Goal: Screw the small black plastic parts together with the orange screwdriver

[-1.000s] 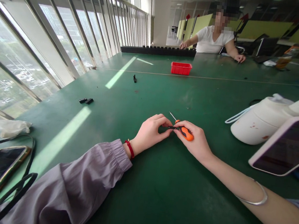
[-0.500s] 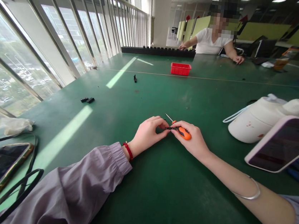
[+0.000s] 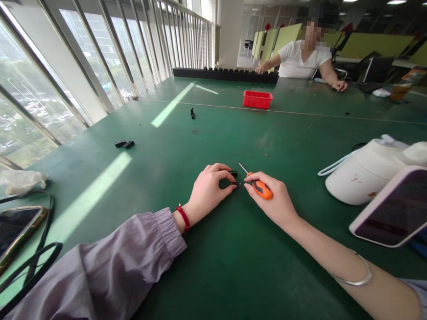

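Note:
Between the thumb and fingers of my left hand (image 3: 212, 186) is a small black part (image 3: 235, 183), its tip poking out to the right. Another small black piece (image 3: 233, 173) shows just beyond those fingertips; whether the hand touches it I cannot tell. My right hand (image 3: 275, 198) is closed around a screwdriver (image 3: 261, 189) with an orange and black handle. Its thin metal shaft points up and to the left, away from the black part. A narrow gap separates the fingertips of the two hands.
Small black pieces (image 3: 125, 144) lie to the left, and another black piece (image 3: 192, 113) farther back. Beyond stand a red bin (image 3: 258, 100) and a long black rack (image 3: 223, 74). A white bottle (image 3: 362, 169) and a propped phone (image 3: 404, 207) are at right. A person sits opposite.
My hands have drawn slightly apart. The black part, earlier between both hands' fingertips, is now in my left hand alone. The screwdriver stays in my right hand.

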